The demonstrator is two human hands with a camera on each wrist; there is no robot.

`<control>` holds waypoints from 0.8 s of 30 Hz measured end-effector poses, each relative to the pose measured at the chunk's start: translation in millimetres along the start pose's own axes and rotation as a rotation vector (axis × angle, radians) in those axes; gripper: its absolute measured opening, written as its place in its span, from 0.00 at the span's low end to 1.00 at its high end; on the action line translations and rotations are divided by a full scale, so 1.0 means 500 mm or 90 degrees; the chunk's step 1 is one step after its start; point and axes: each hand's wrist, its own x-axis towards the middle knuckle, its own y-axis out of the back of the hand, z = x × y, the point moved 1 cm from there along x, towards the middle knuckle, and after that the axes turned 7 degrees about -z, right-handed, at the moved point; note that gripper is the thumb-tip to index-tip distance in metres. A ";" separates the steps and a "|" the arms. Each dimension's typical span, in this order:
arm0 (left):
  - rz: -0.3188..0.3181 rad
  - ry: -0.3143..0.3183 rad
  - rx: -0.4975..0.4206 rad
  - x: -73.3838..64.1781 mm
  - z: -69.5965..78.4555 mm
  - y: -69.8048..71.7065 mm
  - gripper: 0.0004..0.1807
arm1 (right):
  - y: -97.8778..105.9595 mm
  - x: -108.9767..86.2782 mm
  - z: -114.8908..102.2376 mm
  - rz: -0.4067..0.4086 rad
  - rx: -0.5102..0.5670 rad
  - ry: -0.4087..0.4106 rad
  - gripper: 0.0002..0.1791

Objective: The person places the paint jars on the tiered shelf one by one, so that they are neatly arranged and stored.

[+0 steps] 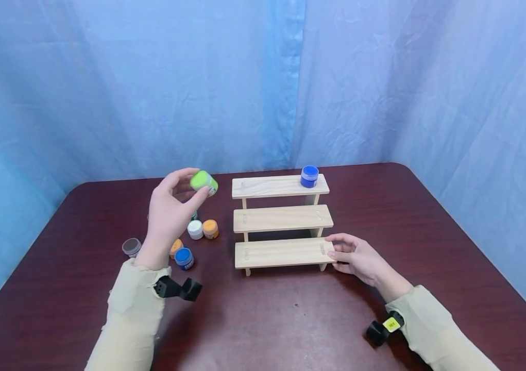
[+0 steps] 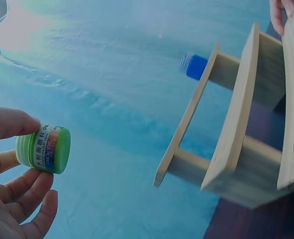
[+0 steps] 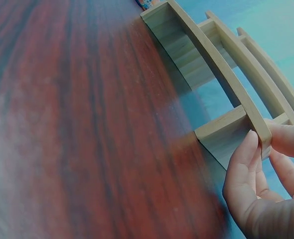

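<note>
My left hand (image 1: 168, 211) pinches a light green paint jar (image 1: 204, 182) between thumb and fingers, raised above the table's left side. In the left wrist view the jar (image 2: 45, 149) is tilted on its side and shows a printed label. A three-tier wooden stand (image 1: 283, 219) is in the middle of the table. With thumb and fingers, my right hand (image 1: 360, 257) grips the right end of its lowest shelf; the right wrist view shows the thumb and fingers on either side of that shelf (image 3: 226, 84). A blue paint jar (image 1: 309, 176) sits at the right end of the top shelf.
Left of the stand are several paint jars: a white one (image 1: 195, 230), an orange one (image 1: 210, 229), a blue one (image 1: 184, 258) and a dark one (image 1: 131, 247). My left forearm partly hides others. A blue curtain (image 1: 188, 87) hangs behind the dark red table (image 1: 263, 319).
</note>
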 end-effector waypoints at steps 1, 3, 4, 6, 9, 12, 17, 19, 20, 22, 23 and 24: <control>-0.002 -0.003 -0.009 0.003 0.002 -0.006 0.21 | 0.000 0.000 0.000 0.000 0.000 0.000 0.15; -0.008 -0.010 -0.027 0.009 0.006 -0.019 0.21 | 0.000 0.000 0.000 0.000 0.001 -0.001 0.15; -0.011 -0.014 -0.036 0.011 0.009 -0.026 0.21 | 0.000 0.000 0.000 0.000 0.001 -0.001 0.15; -0.015 -0.023 -0.052 0.016 0.012 -0.040 0.21 | 0.000 -0.001 0.001 -0.001 0.003 -0.002 0.15; -0.019 -0.035 -0.072 0.022 0.018 -0.061 0.21 | -0.001 -0.001 0.000 -0.002 0.002 -0.003 0.15; -0.021 -0.042 -0.081 0.030 0.022 -0.084 0.20 | -0.001 -0.001 -0.002 -0.001 0.000 -0.004 0.15; -0.025 -0.046 -0.075 0.044 0.032 -0.121 0.21 | 0.000 -0.002 -0.002 0.001 -0.002 -0.005 0.15; -0.029 -0.044 -0.073 0.049 0.035 -0.134 0.20 | 0.000 -0.002 -0.001 -0.001 0.000 -0.004 0.16; -0.032 -0.043 -0.074 0.052 0.037 -0.140 0.20 | 0.000 -0.003 0.000 -0.002 0.003 -0.004 0.16; -0.037 -0.041 -0.079 0.057 0.041 -0.151 0.20 | 0.000 -0.003 0.002 -0.005 0.006 -0.001 0.16; -0.040 -0.042 -0.079 0.059 0.043 -0.155 0.20 | 0.001 -0.004 0.003 -0.006 0.007 0.001 0.16; -0.042 -0.044 -0.081 0.062 0.044 -0.160 0.20 | 0.001 -0.004 0.003 -0.006 0.009 0.002 0.16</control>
